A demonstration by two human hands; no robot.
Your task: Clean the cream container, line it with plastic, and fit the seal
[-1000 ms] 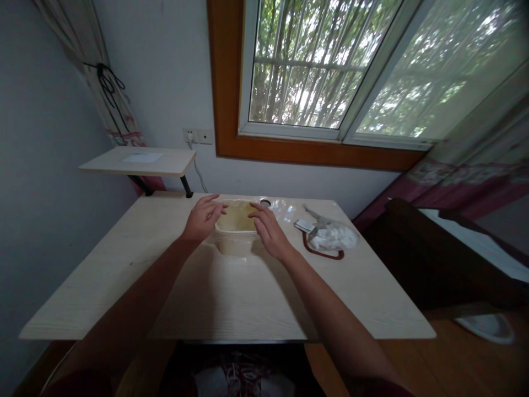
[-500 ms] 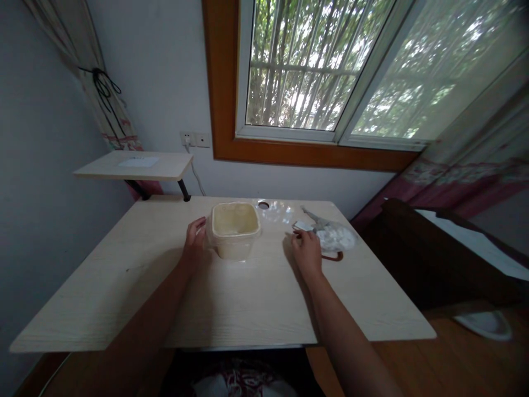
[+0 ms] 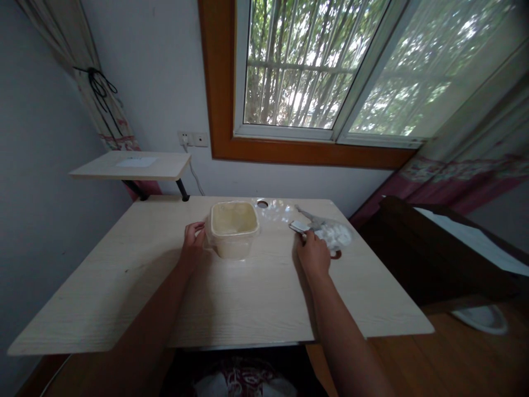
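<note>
A pale yellow square tub, with clear plastic around it, stands upright near the middle of the tabletop. My left hand lies at its left side, fingers extended and fingertips against the clear plastic; the thumb is mostly hidden. My right hand is closed on a brown-handled tool with a curved handle end. A small flat pale piece with a dark edge juts out beyond my right fingertips; whether it belongs to the tool I cannot tell. Just beyond that hand lies a clear bag of white stuff.
Clear plastic lies at the back of the wooden table, around a round hole. A raised shelf with a white paper stands at the back left. Dark furniture borders the right side.
My right hand has shifted slightly to the right and nearer to me, its fingers now closed on the brown-handled tool. My left hand and the tub stay in place. The view tilts slightly.
</note>
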